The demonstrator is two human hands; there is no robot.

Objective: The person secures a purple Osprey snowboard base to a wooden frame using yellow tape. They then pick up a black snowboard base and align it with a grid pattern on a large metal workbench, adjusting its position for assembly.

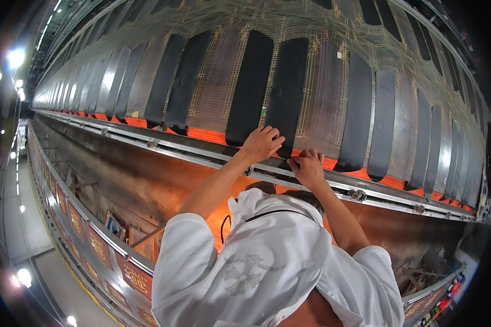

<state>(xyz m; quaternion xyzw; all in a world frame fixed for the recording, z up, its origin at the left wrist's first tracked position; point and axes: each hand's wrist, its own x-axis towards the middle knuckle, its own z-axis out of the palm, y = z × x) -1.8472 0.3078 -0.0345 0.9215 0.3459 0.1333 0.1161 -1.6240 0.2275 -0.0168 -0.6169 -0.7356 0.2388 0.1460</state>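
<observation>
Black strip (289, 82) lying on table (324, 111), lower end over orange edge (204, 135), right by both hands. Left hand (263, 143) half-curled, fingertips partly hidden, can't tell if pinching. Right hand (308, 165) bunched at strip's bottom, grip unclear too. Table's far side cut off up top.

Dark strips (288, 76) are smooth and matt; the tabletop (326, 103) shows a glossy sheen; the edge rail (387, 199) is shiny metal; the shirt (289, 240), matt cloth.
</observation>
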